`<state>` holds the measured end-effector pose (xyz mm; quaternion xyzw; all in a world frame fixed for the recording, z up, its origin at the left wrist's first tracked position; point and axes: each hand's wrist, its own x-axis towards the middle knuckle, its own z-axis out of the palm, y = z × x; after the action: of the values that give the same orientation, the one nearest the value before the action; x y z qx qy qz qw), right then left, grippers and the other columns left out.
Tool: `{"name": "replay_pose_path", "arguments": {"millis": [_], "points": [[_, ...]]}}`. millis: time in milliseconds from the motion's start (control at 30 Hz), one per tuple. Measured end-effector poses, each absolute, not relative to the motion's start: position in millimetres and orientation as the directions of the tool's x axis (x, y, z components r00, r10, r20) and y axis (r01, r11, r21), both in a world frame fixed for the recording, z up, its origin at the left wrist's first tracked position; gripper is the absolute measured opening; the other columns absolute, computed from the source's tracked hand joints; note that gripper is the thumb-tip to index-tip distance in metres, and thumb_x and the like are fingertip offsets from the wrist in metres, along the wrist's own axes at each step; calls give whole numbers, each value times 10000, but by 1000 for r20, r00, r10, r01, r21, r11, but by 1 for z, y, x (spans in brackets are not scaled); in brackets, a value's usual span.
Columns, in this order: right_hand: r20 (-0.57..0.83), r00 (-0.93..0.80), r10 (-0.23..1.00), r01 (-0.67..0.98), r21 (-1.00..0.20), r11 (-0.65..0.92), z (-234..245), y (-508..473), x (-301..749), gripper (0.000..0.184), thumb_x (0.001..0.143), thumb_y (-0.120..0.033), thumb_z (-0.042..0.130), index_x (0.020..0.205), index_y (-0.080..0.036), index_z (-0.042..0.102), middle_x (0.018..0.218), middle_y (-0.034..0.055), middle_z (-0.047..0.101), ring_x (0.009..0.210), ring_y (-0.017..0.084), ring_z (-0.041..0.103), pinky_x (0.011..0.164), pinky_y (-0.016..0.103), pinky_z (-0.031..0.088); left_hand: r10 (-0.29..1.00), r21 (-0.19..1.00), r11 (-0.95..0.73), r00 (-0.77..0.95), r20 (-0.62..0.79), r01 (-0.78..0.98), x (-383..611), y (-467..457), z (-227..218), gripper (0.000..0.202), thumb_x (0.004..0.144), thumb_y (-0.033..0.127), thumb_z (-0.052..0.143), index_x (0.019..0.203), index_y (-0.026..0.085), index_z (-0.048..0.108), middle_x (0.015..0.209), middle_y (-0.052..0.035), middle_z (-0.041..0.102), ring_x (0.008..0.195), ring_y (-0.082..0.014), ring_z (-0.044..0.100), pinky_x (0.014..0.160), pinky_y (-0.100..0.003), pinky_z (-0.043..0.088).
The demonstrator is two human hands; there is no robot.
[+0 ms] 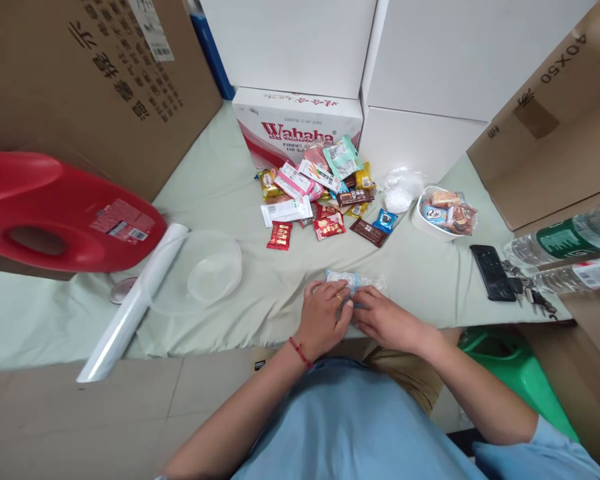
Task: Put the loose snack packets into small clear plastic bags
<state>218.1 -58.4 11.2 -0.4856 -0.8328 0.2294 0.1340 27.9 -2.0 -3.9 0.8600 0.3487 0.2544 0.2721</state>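
Observation:
My left hand [324, 316], with a red string at the wrist and a ring on one finger, and my right hand [383, 321] meet near the front edge of the pale green cloth [240, 200]. Both pinch a small clear-and-blue wrapped snack packet [351, 280] that lies on the cloth between them. Their fingers are curled onto its near edge. A heap of wrapped snacks [320, 193] lies farther back. A white bowl [430, 227] with a few snacks stands at the right.
A clear plastic lid [200, 273] and a white roll [135, 307] lie at the left beside a red jug [55, 213]. A Wahaha carton [295, 127], white boxes and brown cartons ring the cloth. A black phone [491, 272], keys and water bottles [565, 240] are at the right.

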Motion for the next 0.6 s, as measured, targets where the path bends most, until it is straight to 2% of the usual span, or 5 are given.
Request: {"name": "replay_pose_path", "arguments": {"millis": [100, 200, 333, 467, 600], "points": [[62, -110, 992, 801, -586, 125, 2, -71, 235, 338, 1051, -351, 479, 1306, -224, 661, 1112, 121, 674, 1041, 252, 626, 927, 412, 542, 661, 431, -741, 673, 332, 515, 23, -15, -18, 363, 969, 222, 537, 1307, 205, 669, 1427, -97, 660, 1274, -273, 614, 1098, -494, 341], [138, 264, 954, 871, -458, -175, -16, -73, 244, 425, 971, -441, 602, 1299, -178, 662, 1165, 178, 624, 1100, 338, 576, 969, 509, 511, 675, 299, -737, 643, 361, 605, 21, -20, -27, 383, 970, 201, 541, 1330, 208, 670, 1432, -86, 659, 1263, -309, 604, 1036, -505, 342], [99, 218, 971, 855, -499, -142, -15, -59, 240, 183, 961, -328, 583, 999, -197, 704, 1170, 151, 636, 1078, 300, 592, 966, 438, 497, 662, 238, -747, 659, 359, 621, 21, -18, -29, 379, 972, 182, 536, 1318, 212, 686, 1415, -87, 672, 1197, -297, 623, 979, -496, 358], [-19, 169, 986, 801, -580, -148, 16, -28, 211, 136, 995, -283, 527, 1017, -226, 649, 912, 42, 685, 851, 209, 641, 792, 310, 486, 626, 189, -775, 692, 360, 603, 23, -19, -30, 370, 975, 138, 521, 1299, 186, 692, 1392, -113, 684, 1127, -274, 642, 892, -453, 392], [-155, 11, 988, 913, -402, -73, 30, 5, 170, 162, 997, -216, 507, 1070, -205, 651, 1036, 70, 690, 865, 206, 642, 764, 304, 461, 619, 181, -783, 719, 315, 595, 20, -27, -26, 255, 945, 116, 547, 1102, 158, 744, 1225, -120, 755, 1159, -295, 634, 909, -451, 414]]}}
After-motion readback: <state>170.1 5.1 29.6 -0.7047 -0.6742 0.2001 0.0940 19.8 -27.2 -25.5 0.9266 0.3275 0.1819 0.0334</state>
